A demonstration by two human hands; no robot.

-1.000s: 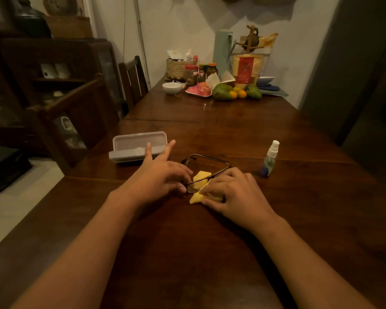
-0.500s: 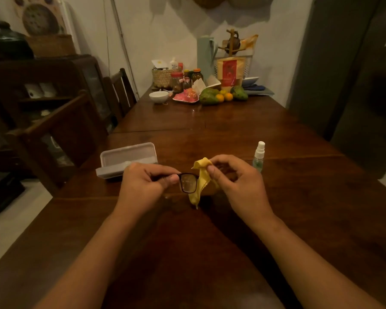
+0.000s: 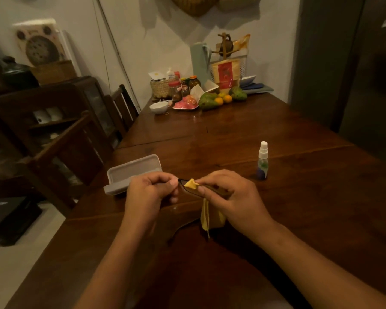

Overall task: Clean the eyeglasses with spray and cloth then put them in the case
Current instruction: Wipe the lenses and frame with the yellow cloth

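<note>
Since a moment ago, both hands have risen higher above the wooden table [image 3: 299, 219]. The left hand [image 3: 151, 195] stays closed on the eyeglasses [image 3: 188, 190], and the right hand [image 3: 230, 197] now pinches the yellow cloth [image 3: 192, 183] over a lens, its tail hanging lower. The open case [image 3: 129, 172] and spray bottle [image 3: 263, 161] rest behind.

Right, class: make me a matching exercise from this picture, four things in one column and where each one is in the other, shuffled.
Things:
1. eyeglasses
2. yellow cloth
3. spray bottle
4. case

Places:
A. standing on the table, beyond the right hand
B. open on the table, behind the left hand
C. held between both hands
D. pinched by the right hand, hanging down

Pairs: 1-C, 2-D, 3-A, 4-B
</note>
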